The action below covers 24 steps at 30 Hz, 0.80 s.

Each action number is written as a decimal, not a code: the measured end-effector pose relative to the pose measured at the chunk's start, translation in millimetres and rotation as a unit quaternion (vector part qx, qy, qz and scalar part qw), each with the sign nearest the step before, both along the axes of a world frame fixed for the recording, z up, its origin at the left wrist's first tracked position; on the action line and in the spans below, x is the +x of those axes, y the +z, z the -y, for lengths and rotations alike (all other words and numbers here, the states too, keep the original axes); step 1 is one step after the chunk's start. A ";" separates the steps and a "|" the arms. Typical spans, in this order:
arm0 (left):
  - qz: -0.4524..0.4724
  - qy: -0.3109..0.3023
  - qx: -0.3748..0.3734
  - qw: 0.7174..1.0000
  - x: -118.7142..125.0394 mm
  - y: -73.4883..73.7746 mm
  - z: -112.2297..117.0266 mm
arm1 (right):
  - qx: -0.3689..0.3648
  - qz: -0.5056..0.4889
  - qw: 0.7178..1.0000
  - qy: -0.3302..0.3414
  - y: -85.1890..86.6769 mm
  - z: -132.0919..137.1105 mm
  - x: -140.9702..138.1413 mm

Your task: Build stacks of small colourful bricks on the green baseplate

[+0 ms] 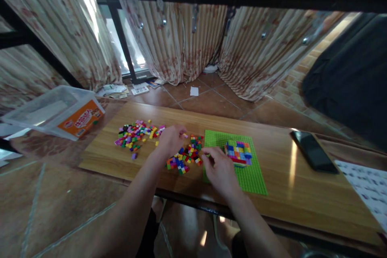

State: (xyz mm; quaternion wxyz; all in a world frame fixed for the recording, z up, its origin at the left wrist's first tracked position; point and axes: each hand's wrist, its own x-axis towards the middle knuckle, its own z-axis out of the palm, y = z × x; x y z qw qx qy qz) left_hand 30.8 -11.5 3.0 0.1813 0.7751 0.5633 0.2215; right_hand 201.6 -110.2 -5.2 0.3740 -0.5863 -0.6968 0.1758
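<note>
My left hand (171, 142) is over the middle of the wooden table, its fingers curled together beside the nearer pile of loose toy bricks (191, 154). Whatever it may hold is too small to make out. Fingers bent and thumb near the index finger, my right hand (222, 169) rests over the left part of the green baseplate (254, 177), its tips at the pile's right edge. What lies between those tips is hidden. A multicoloured block of stacked bricks (238, 152) stands on the baseplate, just right of my right hand.
Another pile of loose bricks (133, 133) lies on the table's left part. A clear plastic bin (72, 102) with an orange label stands beyond the left end. To the right are a black phone (314, 152) and a printed sheet (365, 187). Curtains (181, 44) hang behind.
</note>
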 end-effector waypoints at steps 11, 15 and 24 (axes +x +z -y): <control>-0.123 -0.069 0.024 0.990 16.5 -7.9 9.5 | -0.061 0.096 0.991 -0.069 -20.5 -23.2 -18.9; -0.133 -0.070 0.023 0.988 17.2 -10.7 9.7 | -0.073 0.054 0.995 -0.045 -22.8 -24.5 -18.8; -0.162 -0.064 0.016 0.985 15.4 -8.6 12.1 | -0.033 0.042 0.995 -0.080 -20.4 -36.6 -13.2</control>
